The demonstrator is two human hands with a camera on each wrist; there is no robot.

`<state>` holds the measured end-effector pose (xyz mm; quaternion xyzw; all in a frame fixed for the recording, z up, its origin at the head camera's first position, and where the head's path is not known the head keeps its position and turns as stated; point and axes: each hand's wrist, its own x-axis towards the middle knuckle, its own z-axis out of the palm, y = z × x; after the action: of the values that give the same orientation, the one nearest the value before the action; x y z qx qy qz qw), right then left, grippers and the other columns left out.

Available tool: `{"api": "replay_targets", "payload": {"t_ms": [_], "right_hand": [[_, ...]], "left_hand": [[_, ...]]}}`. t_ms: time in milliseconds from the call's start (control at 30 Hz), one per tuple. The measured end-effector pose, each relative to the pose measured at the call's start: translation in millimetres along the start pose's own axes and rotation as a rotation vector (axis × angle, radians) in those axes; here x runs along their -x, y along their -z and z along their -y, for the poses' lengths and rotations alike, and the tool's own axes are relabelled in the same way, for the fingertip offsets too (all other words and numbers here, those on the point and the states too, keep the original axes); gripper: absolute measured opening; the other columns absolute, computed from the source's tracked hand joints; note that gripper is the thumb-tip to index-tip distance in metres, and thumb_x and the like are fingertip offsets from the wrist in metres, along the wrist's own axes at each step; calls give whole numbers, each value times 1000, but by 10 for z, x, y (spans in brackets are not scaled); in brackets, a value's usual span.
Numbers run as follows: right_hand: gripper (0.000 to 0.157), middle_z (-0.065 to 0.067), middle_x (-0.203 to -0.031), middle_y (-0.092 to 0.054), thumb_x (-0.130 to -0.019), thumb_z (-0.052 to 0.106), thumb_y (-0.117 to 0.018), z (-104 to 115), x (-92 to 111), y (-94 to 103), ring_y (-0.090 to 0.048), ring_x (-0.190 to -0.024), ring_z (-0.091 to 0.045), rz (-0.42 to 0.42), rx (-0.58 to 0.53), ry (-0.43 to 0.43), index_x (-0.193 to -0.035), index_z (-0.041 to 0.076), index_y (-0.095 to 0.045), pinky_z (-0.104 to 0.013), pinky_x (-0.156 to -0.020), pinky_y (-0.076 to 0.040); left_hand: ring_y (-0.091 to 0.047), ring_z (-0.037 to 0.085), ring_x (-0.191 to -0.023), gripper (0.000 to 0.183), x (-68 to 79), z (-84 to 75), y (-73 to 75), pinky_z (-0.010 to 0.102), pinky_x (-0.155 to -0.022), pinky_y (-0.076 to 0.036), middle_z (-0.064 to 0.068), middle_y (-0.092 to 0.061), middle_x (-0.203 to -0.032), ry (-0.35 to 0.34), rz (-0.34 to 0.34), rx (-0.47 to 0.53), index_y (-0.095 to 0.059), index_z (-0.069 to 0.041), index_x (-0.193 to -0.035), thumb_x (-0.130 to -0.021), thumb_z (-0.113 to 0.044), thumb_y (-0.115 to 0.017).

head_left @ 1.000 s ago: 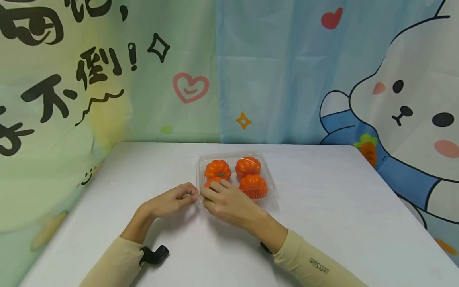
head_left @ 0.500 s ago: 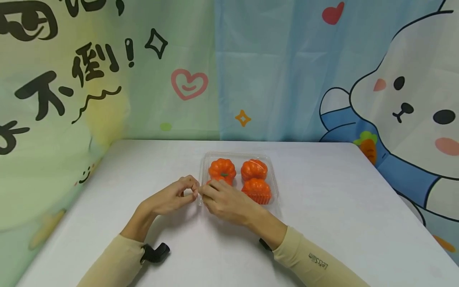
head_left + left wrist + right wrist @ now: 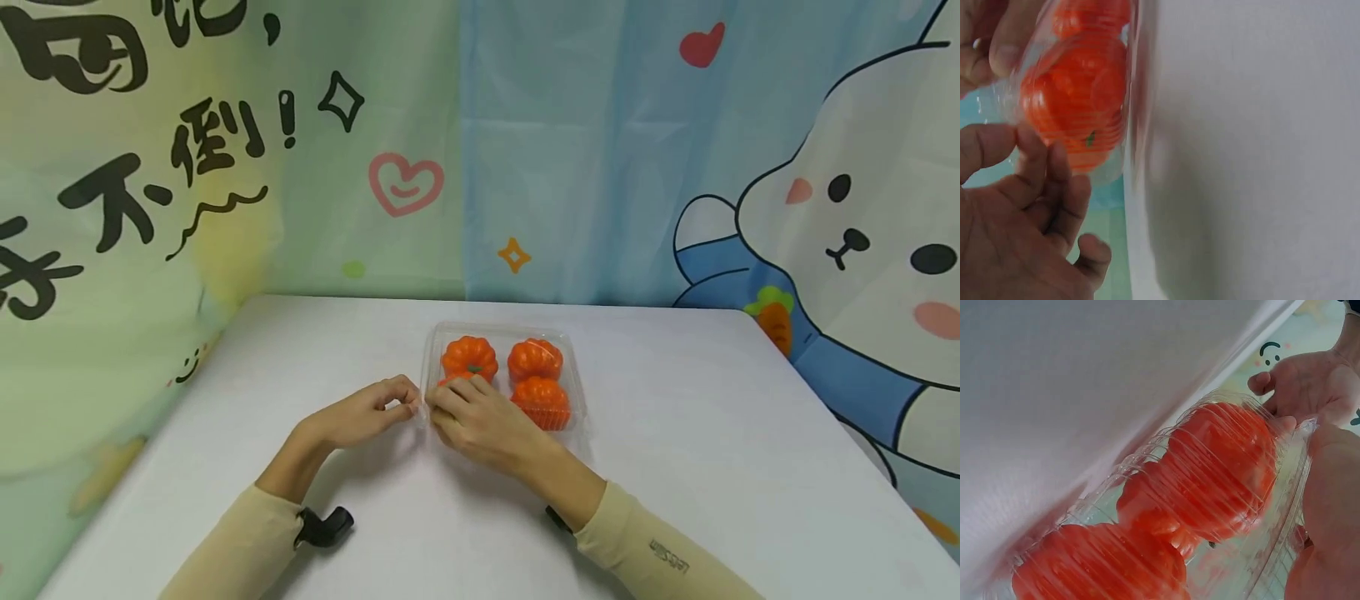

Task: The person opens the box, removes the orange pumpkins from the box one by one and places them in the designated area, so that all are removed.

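A clear plastic clamshell box [image 3: 503, 367] on the white table holds several small, glossy orange pumpkins [image 3: 535, 359], ribbed, with a bit of green showing. My left hand [image 3: 367, 412] is at the box's left edge, its thumb and forefinger pinching the rim near the front corner. Just to its right, my right hand [image 3: 483, 425] grips the same edge with curled fingers and partly covers the front-left pumpkin [image 3: 457, 377]. Through the ridged plastic wall [image 3: 1229, 400] in the right wrist view, pumpkins show close up. The exact contact of the fingertips is partly hidden.
The white table [image 3: 675, 433] stretches around the box on all sides. Behind it hangs a printed curtain [image 3: 555, 167] with a cartoon rabbit and lettering. A black wrist mount [image 3: 326, 527] sticks out at the left sleeve.
The view shifts slightly with the head. Both hands stay at the box's left edge, with small movements of the fingers. The pumpkins keep their places in the box.
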<state>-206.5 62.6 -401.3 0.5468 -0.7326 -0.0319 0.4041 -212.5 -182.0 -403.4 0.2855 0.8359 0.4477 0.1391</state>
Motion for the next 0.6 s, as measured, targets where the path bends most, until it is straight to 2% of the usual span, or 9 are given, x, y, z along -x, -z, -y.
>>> {"api": "replay_targets", "payload": {"t_ms": [67,133,267,333,467,600], "right_hand": [[28,-1,-112,-64,-109,14,-47,1,18,-7,-57,-97,-19,6,-6,-3,-100,9,-74,-27,-77,-43],[34,-1,-114,-64,-111,15,-42,-2,30,-17,-58,-99,-19,13,-12,-4,-101,9,-74,-27,-79,-44],[41,-2,-115,-65,-112,15,-36,-25,29,-37,-58,-98,-20,-8,-18,3,-101,8,-75,-28,-79,-45],[38,-4,-114,-65,-110,13,-38,-53,14,-45,-58,-97,-21,-45,-44,-22,-100,6,-74,-29,-80,-47],[26,-7,-110,-64,-106,13,-49,-98,-15,-47,-59,-97,-23,-96,-101,-62,-96,5,-71,-31,-81,-50],[17,-6,-112,-64,-104,16,-58,-107,-13,-26,-61,-98,-23,-52,-104,-62,-98,7,-71,-32,-84,-50]], "left_hand": [[-50,23,-113,19,9,32,3,41,-99,-38,12,-62,-114,17,15,21,-62,-1,-110,-107,-17,-51],[-51,23,-113,19,11,66,2,40,-99,-38,12,-62,-114,7,29,45,-63,-1,-110,-107,-17,-52],[-52,25,-115,14,-5,121,-27,43,-101,-37,10,-62,-115,-53,36,102,-64,-1,-103,-105,-12,-56],[-53,25,-114,10,-19,138,-46,43,-98,-38,8,-61,-115,-78,39,104,-65,-4,-99,-102,-11,-60],[-54,21,-108,5,-29,158,-53,38,-92,-39,2,-62,-109,-71,30,44,-64,-9,-98,-100,-14,-65],[-55,21,-106,6,-26,143,6,36,-93,-40,1,-63,-106,-39,32,26,-64,-10,-98,-101,-13,-60]]}}
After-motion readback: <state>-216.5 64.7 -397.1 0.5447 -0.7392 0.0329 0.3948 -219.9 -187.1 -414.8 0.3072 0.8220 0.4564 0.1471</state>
